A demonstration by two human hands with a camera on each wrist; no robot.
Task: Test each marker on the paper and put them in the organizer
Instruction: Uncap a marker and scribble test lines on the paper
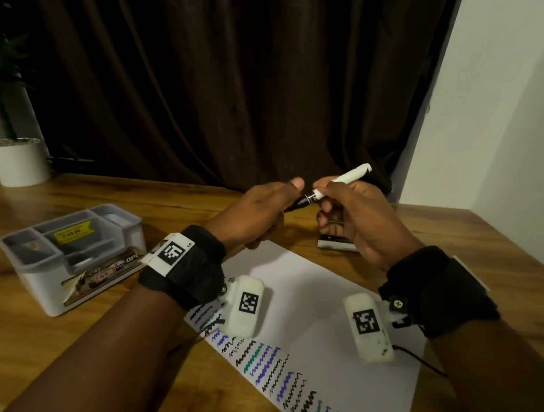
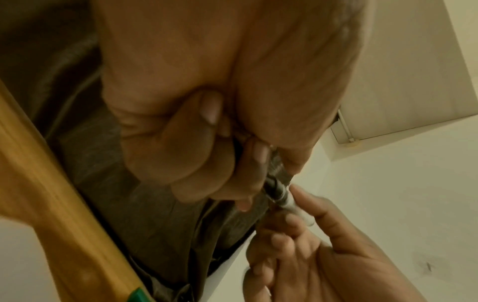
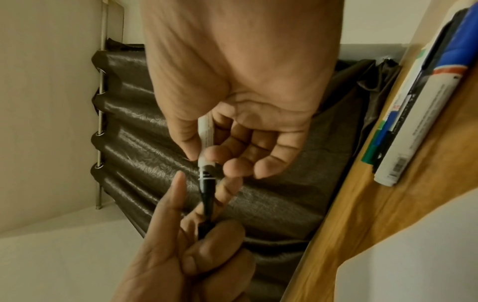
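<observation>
a: what are the hands doing?
b: the right hand [image 1: 358,212] pinches the white barrel of a marker [image 1: 343,180] between thumb and fingers, up in the air over the far edge of the paper [image 1: 319,299]. the left hand [image 1: 258,213] has its fingers curled round the black cap [image 1: 298,203] at the marker's near end, thumb sticking up

a: is the cap on or off?
b: cap and barrel sit in one line; a thin white ring shows where they meet. i can't tell if it's fully seated

a: where's everything else?
b: the paper lies on the wooden table [image 1: 80,341] under the wrists, with rows of black, blue and green squiggles along its left edge. the grey organizer [image 1: 74,251] stands to the left of the paper, well apart from the hands. more markers [image 3: 424,106] lie side by side on the table beneath the right hand, just beyond the paper. a white plant pot [image 1: 16,162] stands at the far left corner, a dark curtain [image 1: 239,79] behind
</observation>
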